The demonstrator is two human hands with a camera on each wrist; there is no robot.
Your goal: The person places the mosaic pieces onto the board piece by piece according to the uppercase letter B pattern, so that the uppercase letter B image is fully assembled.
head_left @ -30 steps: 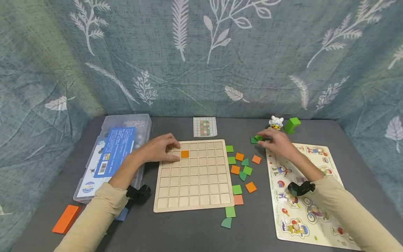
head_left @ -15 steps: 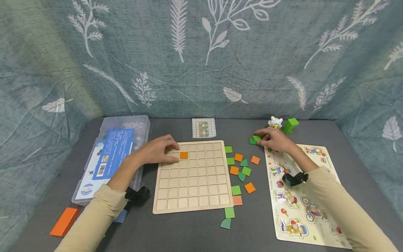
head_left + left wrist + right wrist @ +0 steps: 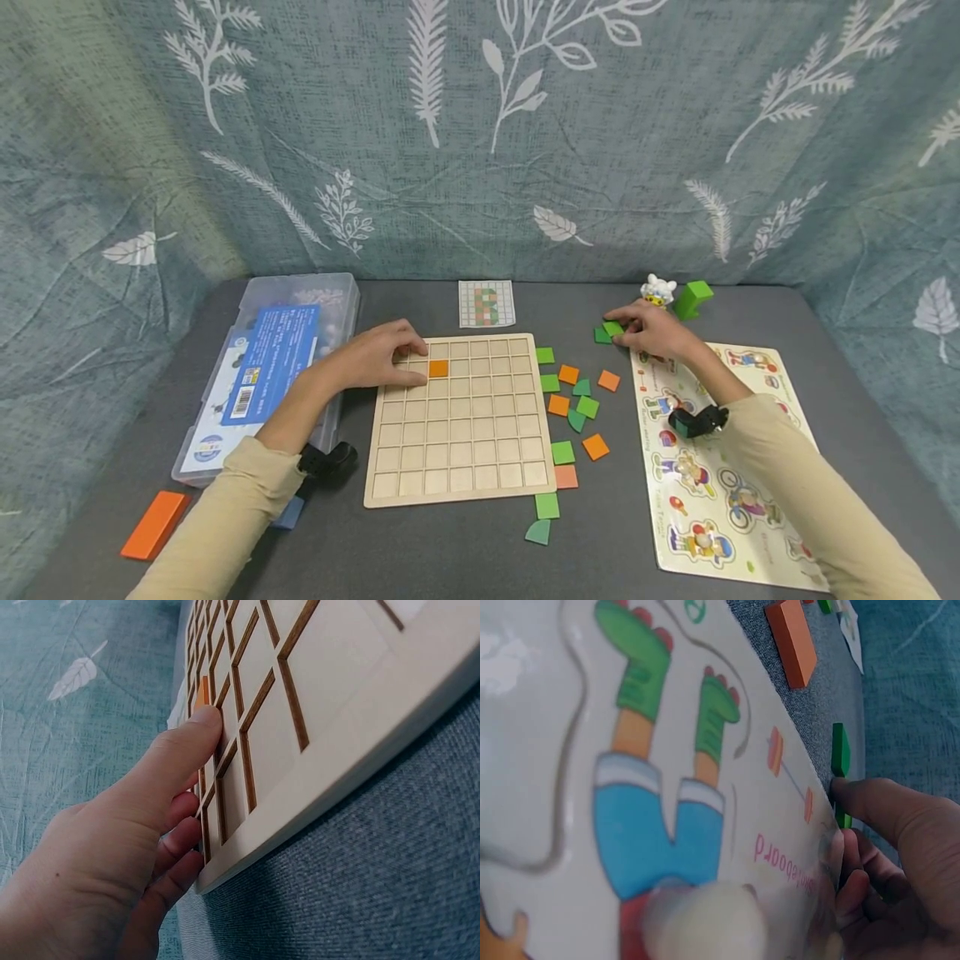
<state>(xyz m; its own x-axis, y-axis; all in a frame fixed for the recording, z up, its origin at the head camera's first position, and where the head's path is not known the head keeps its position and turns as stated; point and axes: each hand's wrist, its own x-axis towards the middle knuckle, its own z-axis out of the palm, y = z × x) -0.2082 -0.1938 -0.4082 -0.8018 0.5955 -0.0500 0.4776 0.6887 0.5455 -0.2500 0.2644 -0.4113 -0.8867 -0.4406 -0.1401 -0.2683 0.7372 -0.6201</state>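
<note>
At the far left corner of the wooden grid board [image 3: 457,433], my left hand [image 3: 378,357] rests with relaxed fingers. Its thumb lies on the grid beside an orange square tile [image 3: 438,368] set in a cell; the left wrist view shows the thumb tip [image 3: 206,716] close by that tile. On the right, my right hand [image 3: 656,328] pinches a light green tile [image 3: 613,328] between thumb and fingers. Directly left of it lies a darker green tile [image 3: 602,336]. In the right wrist view the fingers hide most of the pinched tile.
Loose green and orange tiles [image 3: 596,447] lie right of the board. A pattern card [image 3: 486,303] stands behind it. A picture puzzle [image 3: 667,533] lies under the right forearm, with a white figurine [image 3: 658,289] and green block [image 3: 692,300] beyond. A plastic case [image 3: 337,292] is at left.
My right hand has closed its thumb and fingers on the light green tile, moving slightly left. The left hand stays at the board's corner.
</note>
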